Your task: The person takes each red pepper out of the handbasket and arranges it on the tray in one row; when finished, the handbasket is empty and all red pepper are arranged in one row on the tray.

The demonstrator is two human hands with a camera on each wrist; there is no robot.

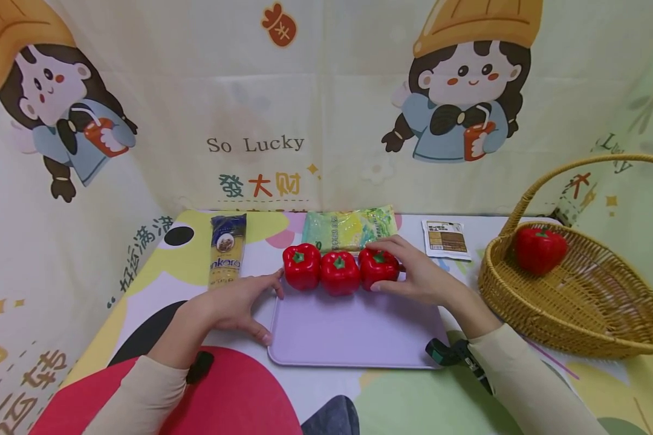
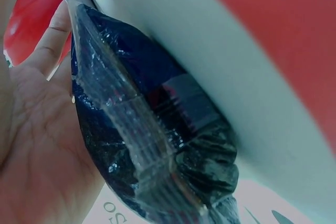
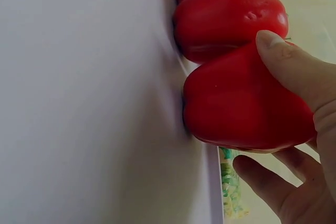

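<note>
right hand (image 1: 420, 277) grips glossy lobed pepper (image 1: 381, 273) | smooth lilac tray (image 1: 354, 335) | wicker basket (image 1: 588, 302)

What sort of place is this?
Perhaps a small staged demonstration corner: a cartoon-printed fabric backdrop hangs there, with a lilac tray, red bell peppers and a wicker basket before it.

Far side: cream cloth wall (image 1: 348, 109), faint vertical crease. Printed cartoon figure (image 1: 470, 75) in orange hat toward right; "So Lucky" lettering (image 1: 256, 144) left of centre. Similar printed cloth on left wall (image 1: 43, 248) and right wall (image 1: 639, 84). Desk (image 1: 239, 386) below, surface in bold coloured shapes. Light soft.
</note>
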